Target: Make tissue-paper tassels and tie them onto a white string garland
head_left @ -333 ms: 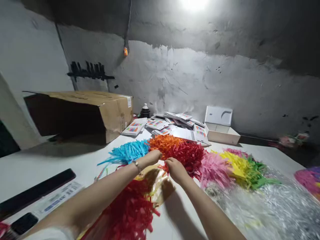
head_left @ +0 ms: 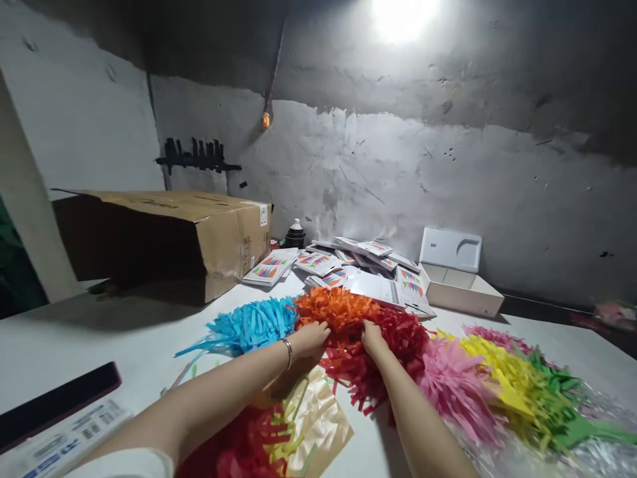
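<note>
A bunch of orange tissue-paper tassels lies in front of me on the white table, with dark red tassels against its right side. My left hand is closed at the lower left edge of the orange strands, a bracelet on its wrist. Where orange meets red, my right hand has its fingers bent into the strands; the fingertips are partly hidden. Blue tassels spread out beyond my left wrist. Below my left arm are more red tassels and a crumpled cream-gold sheet.
Flat printed packs are heaped at the back, beside an open white box. A large cardboard box stands back left. Pink, yellow and green tassels lie right. A dark slab lies left.
My hands have moved apart, the right one to the right. Red strands now spread below it, and more of the cream-gold sheet shows. The view has shifted slightly.
</note>
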Motion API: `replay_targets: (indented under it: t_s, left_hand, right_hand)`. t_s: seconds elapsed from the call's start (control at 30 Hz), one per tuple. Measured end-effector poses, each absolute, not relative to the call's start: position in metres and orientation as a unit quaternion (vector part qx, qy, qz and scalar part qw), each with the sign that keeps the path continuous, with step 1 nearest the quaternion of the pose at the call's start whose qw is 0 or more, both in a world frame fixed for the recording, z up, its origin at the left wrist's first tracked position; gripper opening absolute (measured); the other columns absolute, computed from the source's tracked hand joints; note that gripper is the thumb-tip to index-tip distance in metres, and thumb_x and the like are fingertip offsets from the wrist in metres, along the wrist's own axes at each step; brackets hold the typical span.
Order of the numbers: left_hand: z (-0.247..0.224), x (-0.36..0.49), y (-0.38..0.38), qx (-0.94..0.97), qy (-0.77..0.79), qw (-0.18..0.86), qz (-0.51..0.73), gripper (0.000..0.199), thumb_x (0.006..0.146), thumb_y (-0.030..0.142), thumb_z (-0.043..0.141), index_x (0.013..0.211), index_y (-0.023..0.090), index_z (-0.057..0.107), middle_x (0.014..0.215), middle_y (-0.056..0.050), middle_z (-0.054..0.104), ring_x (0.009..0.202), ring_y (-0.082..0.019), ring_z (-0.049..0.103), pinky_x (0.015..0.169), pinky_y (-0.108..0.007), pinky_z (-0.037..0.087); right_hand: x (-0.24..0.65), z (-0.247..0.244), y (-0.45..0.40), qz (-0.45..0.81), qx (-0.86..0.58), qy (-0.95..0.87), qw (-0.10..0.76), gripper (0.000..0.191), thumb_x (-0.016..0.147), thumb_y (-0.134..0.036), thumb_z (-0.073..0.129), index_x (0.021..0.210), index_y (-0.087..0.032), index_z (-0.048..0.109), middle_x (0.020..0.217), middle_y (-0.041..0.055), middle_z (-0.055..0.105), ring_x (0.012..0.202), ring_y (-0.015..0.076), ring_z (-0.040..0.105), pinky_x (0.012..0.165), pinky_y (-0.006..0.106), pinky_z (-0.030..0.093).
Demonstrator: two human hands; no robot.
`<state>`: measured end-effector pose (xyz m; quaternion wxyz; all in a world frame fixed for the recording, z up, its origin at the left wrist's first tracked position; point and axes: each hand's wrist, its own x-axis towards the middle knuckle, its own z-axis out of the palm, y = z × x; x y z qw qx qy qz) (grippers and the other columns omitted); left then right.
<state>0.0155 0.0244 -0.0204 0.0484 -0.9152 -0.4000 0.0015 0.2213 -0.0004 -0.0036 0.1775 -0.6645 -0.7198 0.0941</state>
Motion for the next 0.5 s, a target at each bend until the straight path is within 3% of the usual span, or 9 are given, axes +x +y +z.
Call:
replay_targets:
  t_s: [0.2,0.33,0.4,0.5]
  left_hand:
    - [-0.01,0.014,0.034,-0.936,-0.34,0.07,-0.051,0.024,0.096,0.029,0.062,0.115,0.014,0.063,0.114,-0.009,0.066,0.098,-0.022,0.066,0.085,-0.042,0.057]
    - [0.032,0.009,0.032,-0.931,-0.323,0.073,-0.152,0.013,0.095,0.01,0.053,0.095,0.01,0.065,0.101,-0.015,0.067,0.099,-0.026,0.063,0.09,-0.044,0.051]
    - [0.06,0.006,0.024,-0.929,-0.305,0.054,-0.202,0.014,0.094,0.01,0.051,0.092,0.013,0.065,0.101,-0.015,0.067,0.099,-0.026,0.062,0.093,-0.043,0.048]
    - [0.105,0.003,0.006,-0.913,-0.298,0.006,-0.278,0.012,0.094,0.02,0.054,0.096,0.016,0.065,0.104,-0.012,0.069,0.099,-0.025,0.062,0.093,-0.04,0.048]
  right_hand:
    - [0.23,-0.005,-0.001,0.068,-0.643,-0.71,0.277,0.031,0.097,-0.036,0.06,0.122,-0.017,0.06,0.123,0.0081,0.063,0.103,0.0213,0.064,0.089,0.043,0.055]
    - [0.213,0.017,-0.025,0.017,-0.564,-0.745,0.357,0.029,0.092,-0.026,0.064,0.121,-0.021,0.064,0.127,0.0101,0.063,0.121,0.0252,0.055,0.108,0.047,0.038]
    - [0.205,0.035,-0.032,0.009,-0.521,-0.764,0.381,0.023,0.089,-0.018,0.064,0.111,-0.023,0.069,0.114,0.0094,0.069,0.116,0.0252,0.058,0.11,0.048,0.032]
    - [0.195,0.068,-0.037,0.016,-0.482,-0.77,0.419,0.019,0.089,-0.013,0.055,0.096,-0.021,0.071,0.094,0.0078,0.073,0.098,0.0238,0.063,0.1,0.045,0.039]
